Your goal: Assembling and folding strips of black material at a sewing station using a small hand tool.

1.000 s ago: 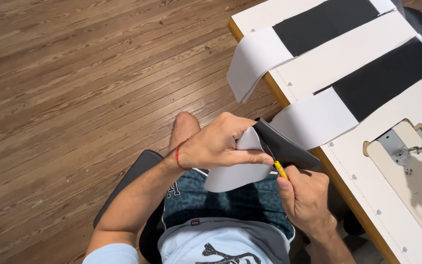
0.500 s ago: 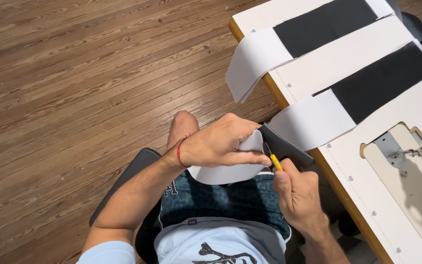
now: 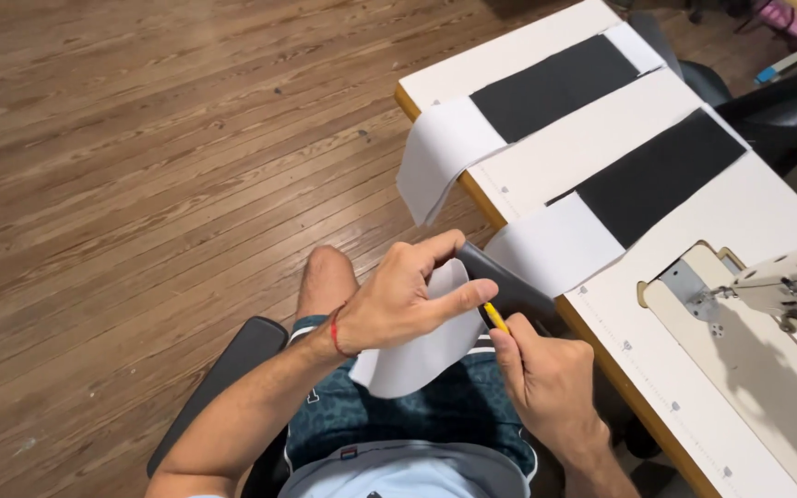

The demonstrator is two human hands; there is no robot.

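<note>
**Fabric piece pinched over the lap, yellow tool at its edge**

Seated person, work held above the lap, at approx 7 o'clock from the white sewing table with wooden edge [image 3: 601,175]. Left hand [image 3: 398,300] grips a layered fabric piece, white sheet folded w/ a dark grey panel [image 3: 435,346]; the white part hangs down over the patterned blue shorts [image 3: 435,415], the dark part sticks up toward 2 o'clock. Held up off the lap probably so the edge faces the tool & stays taut.

Left fingers: thumb & index nearly closed, pinching the fabric edge; other fingers curled round the top of the dark panel. Firm hold, not a flat press.

Right hand [image 3: 551,383] at 4 o'clock of the left, fist mostly closed round a small yellow-handled tool [image 3: 495,317]; only its tip end shows, touching or just beside the fabric right at the left index fingertip. Kind of tool: cannot tell.

On the table at 1 o'clock: two black fabric strips on white backing [image 3: 601,120], white ends draped over the table's edge. White sewing machine head [image 3: 786,281] at 3 o'clock, well apart from both hands. Wooden plank floor [image 3: 140,166] to 9 o'clock
</note>
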